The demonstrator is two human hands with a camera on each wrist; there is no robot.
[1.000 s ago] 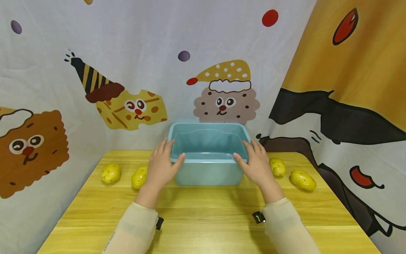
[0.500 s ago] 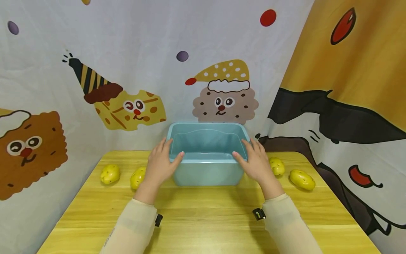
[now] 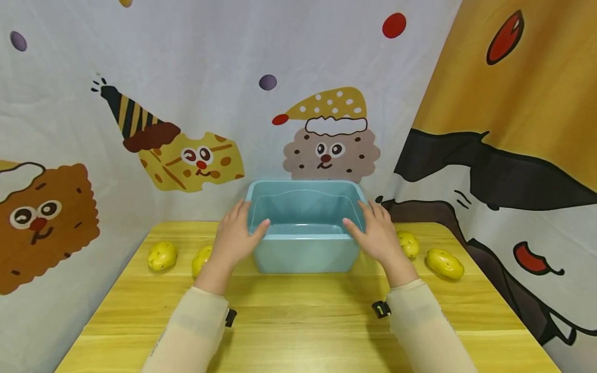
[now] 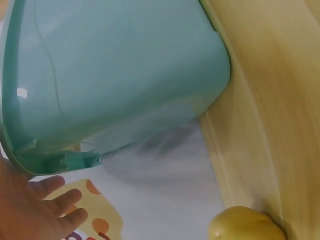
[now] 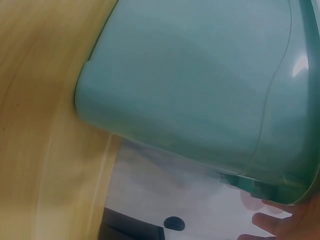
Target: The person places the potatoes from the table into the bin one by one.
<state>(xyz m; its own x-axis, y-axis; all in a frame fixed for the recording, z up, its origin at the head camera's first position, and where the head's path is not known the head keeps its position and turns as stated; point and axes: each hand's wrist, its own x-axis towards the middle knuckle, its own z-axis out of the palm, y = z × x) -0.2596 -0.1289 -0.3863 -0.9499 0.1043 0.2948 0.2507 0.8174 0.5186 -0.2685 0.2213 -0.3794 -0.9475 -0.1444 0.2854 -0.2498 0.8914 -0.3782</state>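
Note:
A light blue plastic bin (image 3: 305, 255) stands upright at the back of the wooden table, its inside bare. On its left side is my left hand (image 3: 235, 235), fingers spread along the outside of the rim and thumb by the front corner. The right hand (image 3: 379, 237) mirrors it at the right rim. In the left wrist view, the fingers (image 4: 64, 202) extend below the rim without curling round it. Straight fingers also show beside the rim in the right wrist view, at the right hand (image 5: 295, 222). Whether the thumbs touch the rim, I cannot tell.
Two yellow potatoes lie left of the bin, an outer potato (image 3: 162, 256) and one partly behind my left wrist. To the right are a partly hidden potato (image 3: 409, 244) and an oblong potato (image 3: 445, 263). A printed curtain (image 3: 205, 77) hangs close behind the table (image 3: 303, 321).
Both hands have eased slightly outward from the bin's rim, the left hand to the left and the right hand to the right. The bin stays put on the table.

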